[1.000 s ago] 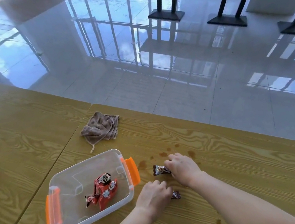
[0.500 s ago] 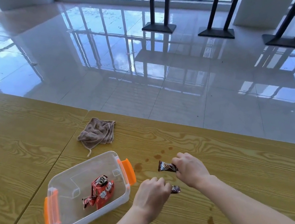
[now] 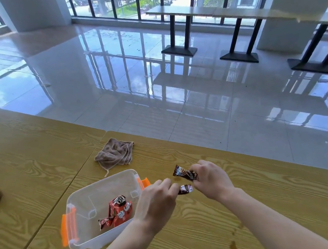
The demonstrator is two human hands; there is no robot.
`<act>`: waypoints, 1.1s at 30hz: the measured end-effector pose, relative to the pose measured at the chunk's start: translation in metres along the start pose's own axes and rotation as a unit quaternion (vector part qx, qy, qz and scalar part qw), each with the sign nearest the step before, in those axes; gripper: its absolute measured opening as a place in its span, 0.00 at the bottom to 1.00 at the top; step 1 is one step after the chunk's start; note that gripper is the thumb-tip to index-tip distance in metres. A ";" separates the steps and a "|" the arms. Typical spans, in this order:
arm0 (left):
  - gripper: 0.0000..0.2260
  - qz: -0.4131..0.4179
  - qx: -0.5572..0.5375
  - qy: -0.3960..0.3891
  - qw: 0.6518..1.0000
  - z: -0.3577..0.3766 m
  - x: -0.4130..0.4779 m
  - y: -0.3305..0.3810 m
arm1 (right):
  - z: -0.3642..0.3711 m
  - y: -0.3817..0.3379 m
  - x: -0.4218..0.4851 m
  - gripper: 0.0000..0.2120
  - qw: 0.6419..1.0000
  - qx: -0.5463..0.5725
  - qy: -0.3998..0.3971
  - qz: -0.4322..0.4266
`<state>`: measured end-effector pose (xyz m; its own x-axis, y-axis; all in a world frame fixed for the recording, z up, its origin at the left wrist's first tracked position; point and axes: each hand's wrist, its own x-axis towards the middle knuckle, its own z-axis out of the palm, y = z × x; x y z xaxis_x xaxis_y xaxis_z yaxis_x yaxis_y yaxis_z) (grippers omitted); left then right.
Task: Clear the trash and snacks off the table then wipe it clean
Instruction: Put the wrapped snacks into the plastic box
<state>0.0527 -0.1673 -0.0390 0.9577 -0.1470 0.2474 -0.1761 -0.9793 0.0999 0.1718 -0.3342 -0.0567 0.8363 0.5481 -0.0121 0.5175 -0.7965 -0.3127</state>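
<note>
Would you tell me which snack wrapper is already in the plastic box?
The red wrapper; the two brown ones are held in the hands, outside the box.

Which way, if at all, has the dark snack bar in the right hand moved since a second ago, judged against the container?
Yes. The right hand has lifted the dark snack bar off the table; it sits no nearer the container.

Both hands, L (image 3: 157, 201) & R (image 3: 211, 179), fingers pinched closed, forearms extended fwd.
</note>
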 end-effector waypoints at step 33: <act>0.09 -0.213 -0.014 -0.057 0.975 -0.016 -0.124 -0.141 | 0.055 -0.184 0.045 0.13 0.990 0.019 -0.058 -0.128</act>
<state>-0.0446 -0.0084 -0.0679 0.9642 0.2561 0.0690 0.2386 -0.9511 0.1959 0.1042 -0.1487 -0.0515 0.6518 0.7575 -0.0364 0.7004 -0.6197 -0.3542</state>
